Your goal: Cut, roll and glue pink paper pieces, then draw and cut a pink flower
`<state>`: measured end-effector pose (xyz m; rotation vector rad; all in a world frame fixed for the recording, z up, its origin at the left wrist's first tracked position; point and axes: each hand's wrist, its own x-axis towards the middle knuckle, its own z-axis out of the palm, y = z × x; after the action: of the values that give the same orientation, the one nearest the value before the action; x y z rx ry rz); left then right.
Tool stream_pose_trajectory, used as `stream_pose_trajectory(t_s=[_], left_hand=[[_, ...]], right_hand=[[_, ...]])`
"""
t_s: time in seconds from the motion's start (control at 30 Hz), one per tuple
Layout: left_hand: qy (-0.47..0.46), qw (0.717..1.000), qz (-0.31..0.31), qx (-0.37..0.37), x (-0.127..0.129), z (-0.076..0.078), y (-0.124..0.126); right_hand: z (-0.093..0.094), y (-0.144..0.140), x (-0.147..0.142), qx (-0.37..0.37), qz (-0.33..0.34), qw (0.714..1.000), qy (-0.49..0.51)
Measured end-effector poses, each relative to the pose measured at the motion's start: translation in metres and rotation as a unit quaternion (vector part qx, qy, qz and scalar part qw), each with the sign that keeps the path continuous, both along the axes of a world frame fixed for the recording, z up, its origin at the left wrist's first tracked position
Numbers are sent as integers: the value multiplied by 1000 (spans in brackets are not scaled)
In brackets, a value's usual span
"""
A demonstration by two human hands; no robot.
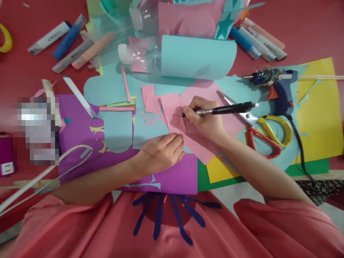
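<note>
Pink paper (pixel 176 118) lies flat on the table (pixel 309 36), over blue sheets. Right hand (pixel 205 120) pinches a black pen (pixel 228 108), tip on the paper. Left hand (pixel 162 152), fingers curled together, presses the paper's lower edge. Scissors (pixel 262 130) lie just right.

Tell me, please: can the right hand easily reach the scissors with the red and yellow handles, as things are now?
Probably yes. The scissors lie open on the paper just beside the right hand, with nothing between them. However, the hand now holds a black pen, which lies across the scissor blades, so it would likely need to put the pen down first.
</note>
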<state>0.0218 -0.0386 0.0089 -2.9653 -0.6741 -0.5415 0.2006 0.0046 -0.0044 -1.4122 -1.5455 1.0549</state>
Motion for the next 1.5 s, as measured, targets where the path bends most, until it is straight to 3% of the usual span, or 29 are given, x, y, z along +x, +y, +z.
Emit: stream_pose_trajectory(t_s=[0.67, 0.93, 1.37, 1.5], left_hand=[[1, 1000, 6, 5, 0, 1, 1], [0, 1000, 7, 16, 0, 1, 0], [-1, 1000, 5, 18, -1, -1, -1], [-5, 1000, 4, 11, 0, 1, 0]], right_hand=[[1, -2, 1, 17, 17, 999, 39], [2, -5, -1, -9, 123, 992, 0], [3, -5, 0, 14, 119, 993, 0], [1, -5, 4, 31, 75, 997, -7]])
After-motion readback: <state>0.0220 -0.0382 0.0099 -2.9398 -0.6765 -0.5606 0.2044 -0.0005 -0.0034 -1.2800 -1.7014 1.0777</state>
